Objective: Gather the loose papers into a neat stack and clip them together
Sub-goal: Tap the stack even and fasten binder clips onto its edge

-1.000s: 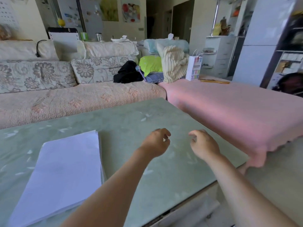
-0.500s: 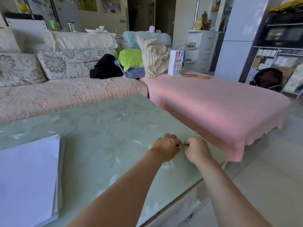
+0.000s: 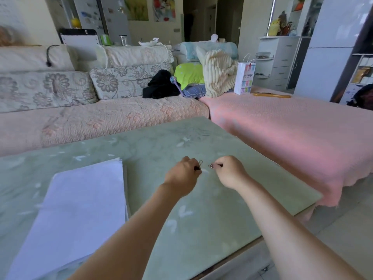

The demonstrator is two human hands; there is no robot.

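Although the white paper bag (image 3: 244,77) stands upright at the far end of the pink cover (image 3: 282,134), nothing of its inside shows. Beside it, the drawer unit (image 3: 279,61) has its drawers pushed in, so their contents cannot be told.

On the green table (image 3: 201,142) the paper stack (image 3: 80,209) lies at the left, fairly squared, with its near corner cut off by the lower edge of the view. It is well apart from both hands.

The left hand (image 3: 184,173) and the right hand (image 3: 229,171) hover over the middle of the table, near each other but not touching. Both are seen from the back, which hides most of the fingers. The left hand's fingers are curled tight and pinch a small clip (image 3: 200,162), only its wire loop and a dark bit showing past the knuckles. The right hand's fingers are likewise curled, pinching a second clip (image 3: 211,165) that points toward the first; it is too small to make out in detail.
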